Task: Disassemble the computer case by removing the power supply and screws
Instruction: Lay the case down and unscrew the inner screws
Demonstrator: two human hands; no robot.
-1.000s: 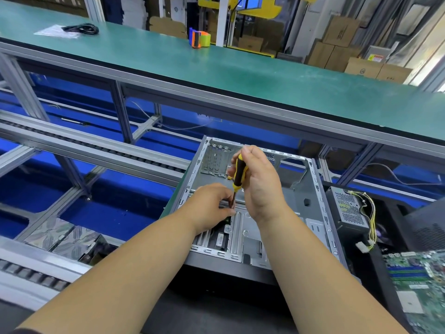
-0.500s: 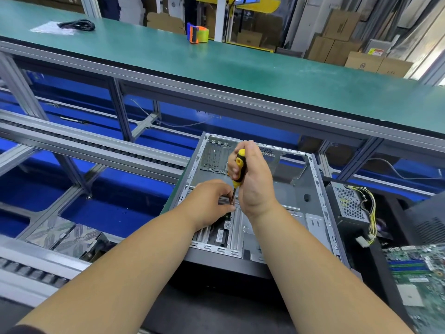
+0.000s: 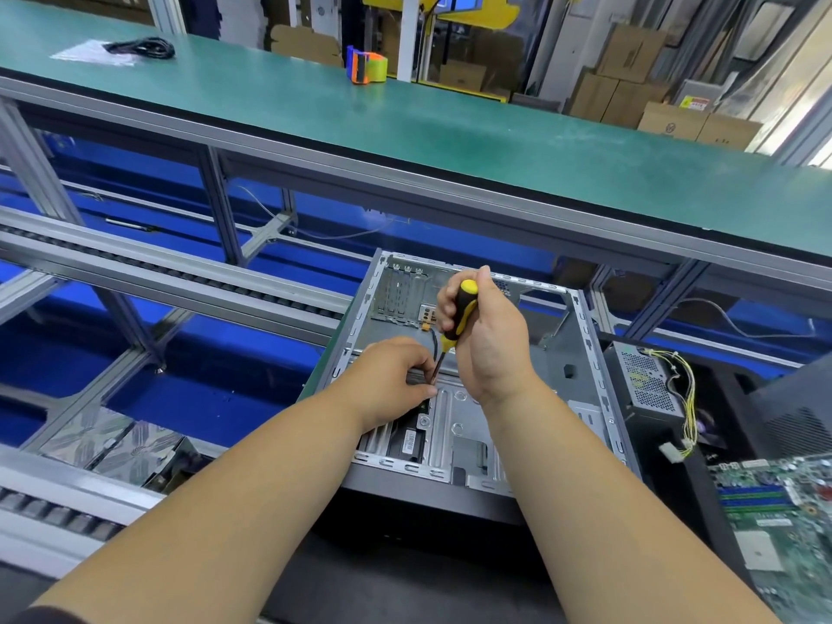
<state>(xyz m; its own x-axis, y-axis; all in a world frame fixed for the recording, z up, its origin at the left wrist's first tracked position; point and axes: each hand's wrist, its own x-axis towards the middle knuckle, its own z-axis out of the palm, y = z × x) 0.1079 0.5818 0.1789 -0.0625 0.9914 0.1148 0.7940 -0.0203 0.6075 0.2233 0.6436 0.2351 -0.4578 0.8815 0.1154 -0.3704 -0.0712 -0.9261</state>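
- While your right hand [image 3: 493, 349] wraps its grip round the black-and-yellow-handled screwdriver [image 3: 457, 317], the shaft slants down and left into the open grey metal computer case [image 3: 581, 353]; tip hidden behind your left fingers.
- Your left hand [image 3: 396, 376] sits just beside the shaft, fingers curled in a narrow pinch at the tip; what they pinch is too small to tell.
- Case lies on its side on the dark worktop [image 3: 405, 574], open face up, both hands inside near the middle.
- Grey perforated metal power supply box [image 3: 648, 382] with yellow wires [image 3: 686, 398] stands outside the case, just right of it.
- Green motherboard circuit board [image 3: 783, 529] lies at bottom right, near the power supply.
- Long green conveyor belt [image 3: 450, 141] runs behind; an orange-and-blue tape dispenser [image 3: 365, 66] and a coiled black cable [image 3: 144, 47] rest on it, well apart.
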